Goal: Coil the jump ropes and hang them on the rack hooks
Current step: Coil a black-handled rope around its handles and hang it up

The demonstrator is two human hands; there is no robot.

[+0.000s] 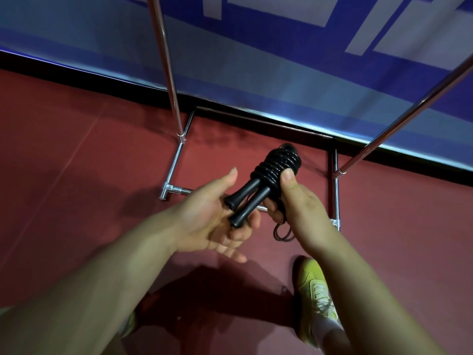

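Coiling looks done: your right hand [294, 201] grips the wound jump rope [277, 166], left hand [215, 219] open beneath its handles [245, 201]. Next, lift toward the rack [171, 80] at 12 o'clock; no hooks show.

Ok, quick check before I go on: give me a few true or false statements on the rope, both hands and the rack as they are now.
1. The right hand grips the coiled black jump rope. True.
2. The left hand is a closed fist. False: its fingers are relaxed and open under the handles.
3. The rope hangs from the rack. False: it is in hand.
4. The handles lie side by side. True.
5. The floor is green. False: red.
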